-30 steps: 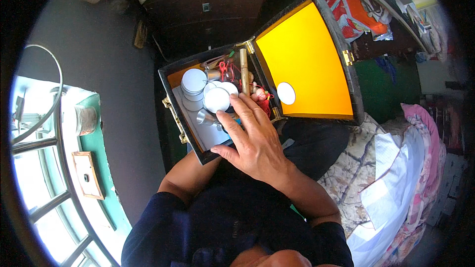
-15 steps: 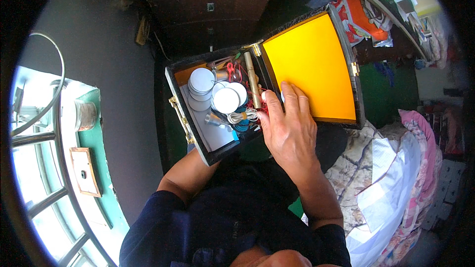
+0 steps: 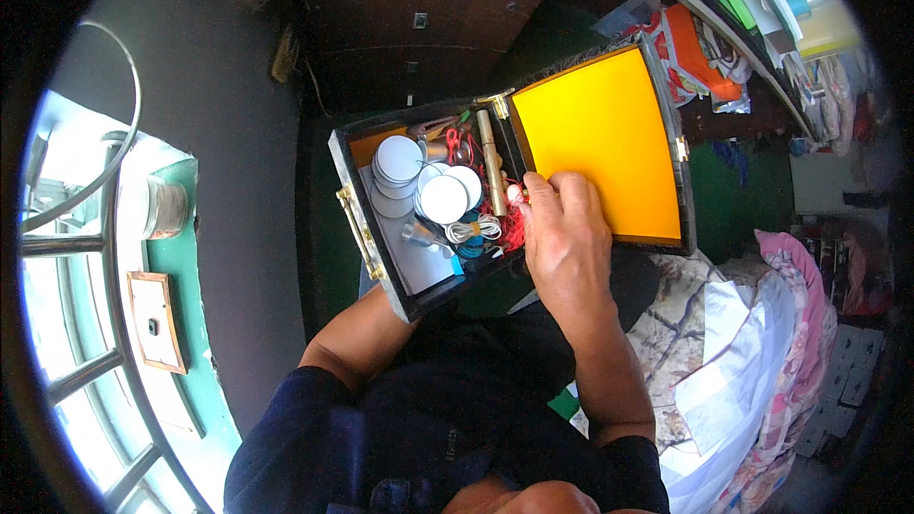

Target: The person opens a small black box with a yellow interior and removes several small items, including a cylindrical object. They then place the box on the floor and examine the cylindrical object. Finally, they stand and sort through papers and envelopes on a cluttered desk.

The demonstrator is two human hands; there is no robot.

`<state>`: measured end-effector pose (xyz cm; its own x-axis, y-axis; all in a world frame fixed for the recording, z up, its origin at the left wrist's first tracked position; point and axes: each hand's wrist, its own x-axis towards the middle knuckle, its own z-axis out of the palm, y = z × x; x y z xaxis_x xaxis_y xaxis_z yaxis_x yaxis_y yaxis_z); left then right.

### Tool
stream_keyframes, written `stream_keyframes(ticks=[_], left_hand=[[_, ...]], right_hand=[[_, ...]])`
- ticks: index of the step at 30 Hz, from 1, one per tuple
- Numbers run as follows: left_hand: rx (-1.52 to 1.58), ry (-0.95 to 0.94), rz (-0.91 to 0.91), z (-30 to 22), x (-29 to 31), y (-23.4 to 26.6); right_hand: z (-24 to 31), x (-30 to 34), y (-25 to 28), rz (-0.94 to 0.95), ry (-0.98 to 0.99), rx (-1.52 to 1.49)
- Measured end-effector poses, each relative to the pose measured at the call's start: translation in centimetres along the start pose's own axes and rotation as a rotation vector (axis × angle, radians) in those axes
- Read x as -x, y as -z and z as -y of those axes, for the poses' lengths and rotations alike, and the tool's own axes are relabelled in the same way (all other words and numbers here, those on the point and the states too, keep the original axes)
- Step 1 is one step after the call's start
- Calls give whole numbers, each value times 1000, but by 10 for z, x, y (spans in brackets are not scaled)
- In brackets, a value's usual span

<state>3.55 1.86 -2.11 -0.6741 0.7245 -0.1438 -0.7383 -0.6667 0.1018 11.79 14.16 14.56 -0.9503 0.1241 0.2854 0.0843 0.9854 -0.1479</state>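
Observation:
An open black case (image 3: 407, 306) with brass fittings sits in front of me, tilted. My left forearm (image 3: 367, 335) runs under its near left corner; the left hand itself is hidden there. At the hinge side, my right hand (image 3: 571, 238) is closed, with thumb and fingers pinched beside a small whitish round piece (image 3: 515, 194). What it holds is hidden. Inside the case lie several white discs (image 3: 445, 200), a brass-coloured tube (image 3: 491, 162), a banded bundle of white cord (image 3: 473, 228), tangled red thread (image 3: 512, 228) and a clear plastic cup (image 3: 424, 237).
The case's lid (image 3: 598, 148), lined in bright yellow, lies open to the right. Bedding (image 3: 700, 362) is at my right. A dark drawer cabinet (image 3: 419, 48) stands ahead, and a barred window (image 3: 81, 314) is at the left. A cluttered shelf (image 3: 733, 29) runs along the far right.
My right hand has drawn its fingers in from the lid's yellow lining and curled them at the hinge side. In the picture, the case sits slightly further right and lower.

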Motion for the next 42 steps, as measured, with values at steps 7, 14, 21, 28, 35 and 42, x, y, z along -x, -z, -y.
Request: stream_keyframes(ticks=[7, 14, 21, 28, 35, 42], left_hand=[[19, -17, 125, -1, -2, 14], [-68, -90, 130, 4, -7, 27], [-27, -37, 136, 2, -8, 25], [14, 19, 148, 8, 6, 23], [43, 89, 160, 11, 3, 18], [81, 161, 182, -6, 14, 20]], right_hand=[[-3, 0, 11, 86, 78, 60], [5, -7, 21, 108, 69, 0], [4, -2, 12, -22, 35, -148], [14, 16, -8, 141, 60, -216], [7, 29, -10, 91, 66, -315], [9, 12, -17, 17, 23, -354]])
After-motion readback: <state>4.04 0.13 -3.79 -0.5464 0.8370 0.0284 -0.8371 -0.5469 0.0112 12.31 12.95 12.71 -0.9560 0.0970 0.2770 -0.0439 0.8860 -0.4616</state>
